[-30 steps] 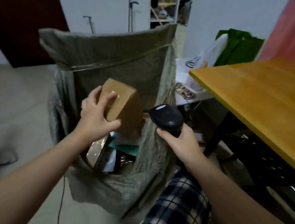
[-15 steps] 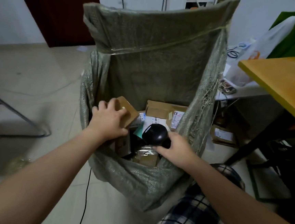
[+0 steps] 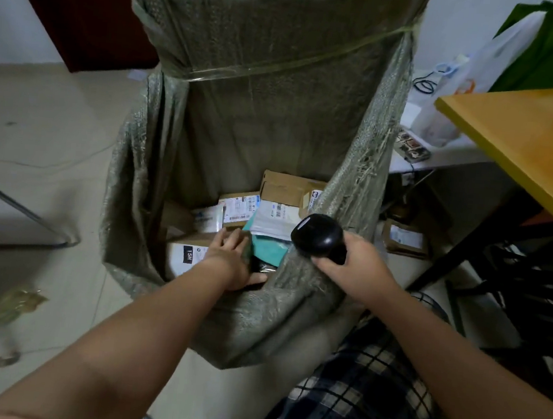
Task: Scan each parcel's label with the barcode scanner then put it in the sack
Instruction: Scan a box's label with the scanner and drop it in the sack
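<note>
A grey-green woven sack point(image 3: 277, 109) stands open on the floor in front of me, with several labelled parcels inside: a brown carton point(image 3: 287, 187), a white-labelled box point(image 3: 235, 209), a box marked 15H point(image 3: 187, 255) and a teal mailer point(image 3: 271, 252). My left hand point(image 3: 230, 258) is low inside the sack, fingers and thumb wrapped round a dark, shadowed parcel point(image 3: 253, 257) that is mostly hidden. Over the sack's right rim, my right hand point(image 3: 353, 266) grips the black barcode scanner point(image 3: 319, 238).
A yellow table point(image 3: 525, 137) juts in at the right, with a black frame point(image 3: 529, 281) below it. A small carton point(image 3: 404, 237) lies on the floor beside the sack. A low white surface point(image 3: 447, 157) holds clutter behind. A metal leg point(image 3: 17, 210) crosses the left floor.
My left hand has carried the brown parcel from above the sack's mouth down among the other parcels. The scanner hand has stayed at the right rim. My view has tilted down.
</note>
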`<action>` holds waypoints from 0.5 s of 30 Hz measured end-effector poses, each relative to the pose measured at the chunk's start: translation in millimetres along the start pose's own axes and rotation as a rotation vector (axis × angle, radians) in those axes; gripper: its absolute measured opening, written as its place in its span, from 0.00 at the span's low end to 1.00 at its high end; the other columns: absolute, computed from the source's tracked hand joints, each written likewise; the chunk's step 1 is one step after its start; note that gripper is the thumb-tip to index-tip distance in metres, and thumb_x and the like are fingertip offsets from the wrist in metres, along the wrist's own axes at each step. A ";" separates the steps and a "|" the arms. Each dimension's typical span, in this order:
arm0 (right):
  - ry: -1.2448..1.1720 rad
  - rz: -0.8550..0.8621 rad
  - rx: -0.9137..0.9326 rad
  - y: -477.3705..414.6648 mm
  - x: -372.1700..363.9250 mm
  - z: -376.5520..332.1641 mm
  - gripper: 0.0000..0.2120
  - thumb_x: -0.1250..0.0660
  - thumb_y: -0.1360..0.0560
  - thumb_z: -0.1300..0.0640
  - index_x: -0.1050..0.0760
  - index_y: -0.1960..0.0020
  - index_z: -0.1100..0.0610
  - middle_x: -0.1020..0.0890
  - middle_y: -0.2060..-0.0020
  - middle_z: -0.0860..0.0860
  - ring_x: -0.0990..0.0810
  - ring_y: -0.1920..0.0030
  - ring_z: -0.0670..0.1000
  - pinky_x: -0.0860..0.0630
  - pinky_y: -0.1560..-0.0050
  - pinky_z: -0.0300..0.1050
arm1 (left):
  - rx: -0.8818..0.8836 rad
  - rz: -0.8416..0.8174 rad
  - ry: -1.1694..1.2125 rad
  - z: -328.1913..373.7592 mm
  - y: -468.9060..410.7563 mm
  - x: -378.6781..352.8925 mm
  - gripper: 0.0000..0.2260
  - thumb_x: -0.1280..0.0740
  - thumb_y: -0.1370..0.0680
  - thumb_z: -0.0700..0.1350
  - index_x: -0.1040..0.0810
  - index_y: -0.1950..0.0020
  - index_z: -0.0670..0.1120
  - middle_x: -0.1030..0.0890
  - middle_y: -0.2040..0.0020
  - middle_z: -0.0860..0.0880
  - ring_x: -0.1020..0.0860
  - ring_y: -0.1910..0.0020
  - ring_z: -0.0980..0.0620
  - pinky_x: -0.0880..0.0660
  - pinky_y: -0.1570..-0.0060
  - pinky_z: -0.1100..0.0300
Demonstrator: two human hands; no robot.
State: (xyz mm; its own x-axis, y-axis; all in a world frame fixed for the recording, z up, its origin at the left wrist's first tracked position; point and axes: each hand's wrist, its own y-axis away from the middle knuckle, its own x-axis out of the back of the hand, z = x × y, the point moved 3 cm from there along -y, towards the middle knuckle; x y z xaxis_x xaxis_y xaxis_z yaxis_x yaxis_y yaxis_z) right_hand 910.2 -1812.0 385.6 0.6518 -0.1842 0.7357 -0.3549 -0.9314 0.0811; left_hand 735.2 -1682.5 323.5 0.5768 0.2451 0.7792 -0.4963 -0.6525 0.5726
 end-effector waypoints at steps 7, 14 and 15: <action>-0.164 0.138 -0.020 29.4 21.9 4.3 0.11 0.26 0.28 0.54 0.21 0.47 0.54 0.18 0.52 0.51 0.21 0.50 0.49 0.27 0.51 0.42 | -0.271 0.066 0.495 74.1 25.8 9.0 0.33 0.51 0.23 0.70 0.29 0.30 0.50 0.28 0.30 0.45 0.37 0.27 0.47 0.57 0.27 0.45; -0.238 0.333 -0.110 64.5 50.6 21.4 0.10 0.26 0.28 0.53 0.26 0.51 0.50 0.21 0.58 0.46 0.23 0.53 0.47 0.30 0.56 0.40 | -0.216 0.332 0.570 99.4 51.9 56.3 0.11 0.38 0.22 0.42 0.22 0.42 0.43 0.21 0.43 0.40 0.23 0.44 0.40 0.25 0.44 0.52; -0.269 0.382 -0.118 69.2 59.0 22.4 0.10 0.27 0.28 0.53 0.26 0.51 0.50 0.22 0.58 0.45 0.24 0.53 0.47 0.31 0.56 0.40 | -0.210 0.415 0.628 93.9 55.8 71.7 0.11 0.38 0.22 0.41 0.21 0.42 0.43 0.20 0.44 0.40 0.23 0.44 0.39 0.26 0.45 0.51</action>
State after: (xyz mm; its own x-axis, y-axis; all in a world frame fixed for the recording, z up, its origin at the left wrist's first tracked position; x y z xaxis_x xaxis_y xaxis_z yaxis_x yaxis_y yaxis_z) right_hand 939.2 -1894.3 419.6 0.6043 -0.5958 0.5290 -0.6664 -0.7419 -0.0743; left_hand 809.8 -1768.6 387.4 -0.1271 0.4118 0.9024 -0.7397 -0.6454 0.1904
